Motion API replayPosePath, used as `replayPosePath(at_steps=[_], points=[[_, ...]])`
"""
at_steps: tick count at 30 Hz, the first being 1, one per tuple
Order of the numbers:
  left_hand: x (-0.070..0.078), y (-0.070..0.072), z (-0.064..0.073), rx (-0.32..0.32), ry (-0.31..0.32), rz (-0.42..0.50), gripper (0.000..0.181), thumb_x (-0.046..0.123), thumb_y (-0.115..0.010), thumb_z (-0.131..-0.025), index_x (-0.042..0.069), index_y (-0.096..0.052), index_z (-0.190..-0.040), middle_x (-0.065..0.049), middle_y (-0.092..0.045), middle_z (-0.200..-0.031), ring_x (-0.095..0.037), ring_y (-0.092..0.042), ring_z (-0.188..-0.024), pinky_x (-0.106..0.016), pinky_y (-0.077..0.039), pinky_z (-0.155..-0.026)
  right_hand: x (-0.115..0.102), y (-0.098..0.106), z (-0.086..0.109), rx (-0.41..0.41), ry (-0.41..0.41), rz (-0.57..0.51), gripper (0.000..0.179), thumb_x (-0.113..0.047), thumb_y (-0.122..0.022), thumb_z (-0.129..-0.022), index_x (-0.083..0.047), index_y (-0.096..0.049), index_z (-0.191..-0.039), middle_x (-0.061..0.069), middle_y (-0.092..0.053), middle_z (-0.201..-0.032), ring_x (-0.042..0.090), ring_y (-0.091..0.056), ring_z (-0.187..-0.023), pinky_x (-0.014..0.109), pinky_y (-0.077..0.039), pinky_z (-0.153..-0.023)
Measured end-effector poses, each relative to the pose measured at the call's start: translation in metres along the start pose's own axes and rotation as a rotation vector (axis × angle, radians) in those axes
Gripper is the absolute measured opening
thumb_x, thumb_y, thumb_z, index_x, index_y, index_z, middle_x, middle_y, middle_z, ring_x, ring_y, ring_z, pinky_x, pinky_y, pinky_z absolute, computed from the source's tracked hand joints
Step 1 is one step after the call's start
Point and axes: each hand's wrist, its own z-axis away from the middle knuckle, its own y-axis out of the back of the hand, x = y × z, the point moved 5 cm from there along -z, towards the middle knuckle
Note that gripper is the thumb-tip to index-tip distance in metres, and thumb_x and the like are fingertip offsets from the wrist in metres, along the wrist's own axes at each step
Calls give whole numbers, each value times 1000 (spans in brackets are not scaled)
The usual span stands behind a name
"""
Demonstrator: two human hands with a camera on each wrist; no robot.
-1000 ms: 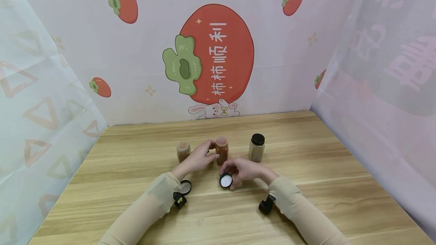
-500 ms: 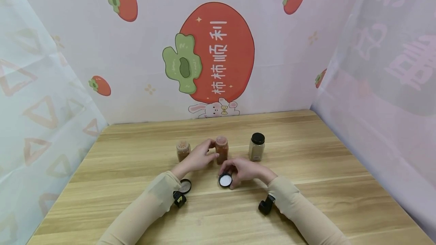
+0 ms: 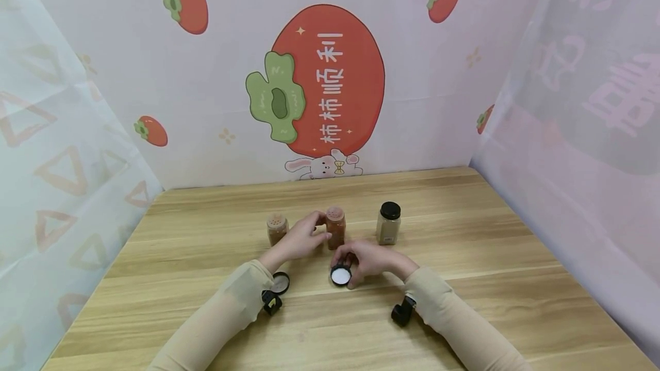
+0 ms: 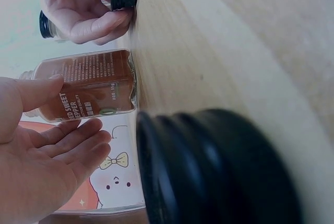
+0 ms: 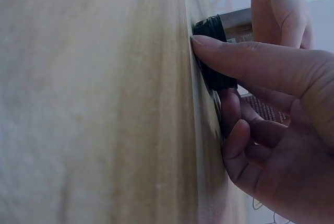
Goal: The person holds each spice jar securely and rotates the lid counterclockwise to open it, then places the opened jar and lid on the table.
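My left hand [image 3: 305, 237] holds an upright glass spice jar [image 3: 336, 232] of red-brown powder, thumb on one side and fingers around the other. A perforated shaker top covers the jar's mouth. "Sweet pepper" can be read on the jar's label in the left wrist view. In front of the jar, my right hand [image 3: 368, 257] pinches a black screw lid [image 3: 341, 275] by its rim, white inner face up. The lid sits at the tabletop in the right wrist view. A second black lid [image 3: 280, 283] lies upturned beside my left wrist.
Left of my left hand stands another jar [image 3: 277, 229] with a shaker top, partly behind the hand. A capped jar [image 3: 389, 223] of pale powder is at the right. The wooden table [image 3: 464, 216] meets a printed cloth backdrop [image 3: 423, 102] behind.
The lid in my right hand has shifted very slightly toward me. My left hand and the jars have stayed in place.
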Motion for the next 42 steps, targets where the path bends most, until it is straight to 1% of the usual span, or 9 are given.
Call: replayPosePath(at_steps=[10,21,27,34,38,42], points=[[-1,-1,0,4,6,6,44,23,-61,-92,3,-48,-129,-14,-55,-132,-32,-51,-124,-46,-41,-106,1,-1,0,-18,-5,-8,48,-10,-86,-63,-17,-66,-106,-8,-64,-98,6,-56,-88,21,-48,-80],[-1,-2,1,26,5,29,41,21,-62,-92,4,-49,-128,-14,-56,-130,-32,-52,-123,-46,-43,-104,-2,2,5,-35,-27,-53,51,-10,-85,-66,-11,-64,-112,-3,-64,-102,9,-59,-92,22,-50,-83],[3,-1,4,30,-3,53,40,19,-61,-92,4,-50,-127,-14,-57,-129,-32,-53,-122,-45,-44,-103,1,4,8,-29,-30,-80,51,-11,-84,-67,-10,-62,-114,-1,-64,-103,11,-60,-94,26,-51,-86],[3,1,8,27,-8,52,49,21,-61,-92,1,-46,-135,-16,-54,-133,-33,-53,-121,-45,-45,-102,-2,10,15,-25,-27,-102,50,-10,-82,-70,-4,-61,-115,5,-65,-110,18,-62,-96,29,-52,-87],[3,3,13,51,-11,75,48,19,-62,-92,0,-47,-134,-17,-56,-130,-33,-55,-117,-45,-46,-101,-1,14,20,-10,-36,-110,49,-10,-81,-72,-4,-61,-115,7,-65,-111,23,-62,-98,31,-53,-87],[5,5,18,74,-15,108,42,15,-62,-91,1,-50,-129,-16,-60,-123,-32,-58,-113,-44,-47,-99,-1,18,26,12,-41,-114,45,-12,-79,-76,-3,-61,-115,10,-65,-112,25,-63,-98,33,-54,-86]])
